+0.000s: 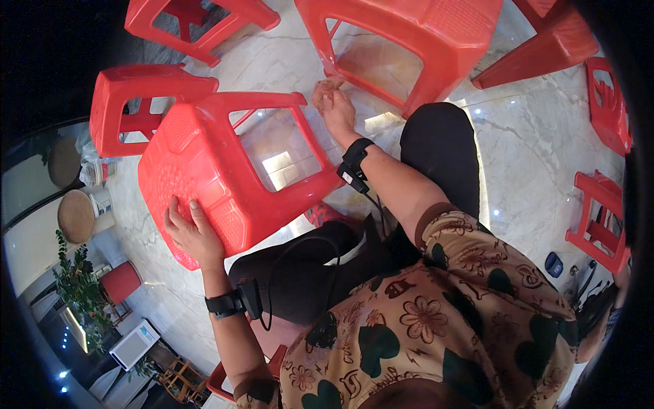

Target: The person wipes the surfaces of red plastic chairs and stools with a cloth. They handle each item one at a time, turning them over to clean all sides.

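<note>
A red plastic stool (204, 168) with a textured seat leans tilted before me, its seat towards the left and its legs towards my right hand. My left hand (193, 232) holds it by the seat, fingers spread over the patterned surface; the palm side is hidden. Beyond the leg ends, my right hand (338, 110) is closed around a crumpled brownish cloth or scrubbing pad (327, 92); its exact kind is unclear. That hand is near the lower bar of another red stool (378, 84); whether the pad touches it I cannot tell.
More red stools (153, 110) stand around on the marble-patterned floor (516, 148), further ones at the right (603, 220). Round brown-topped tubs (76, 216), a potted plant (76, 281) and a red-seated chair (120, 281) are at the left. Part of another person (595, 327) shows at lower right.
</note>
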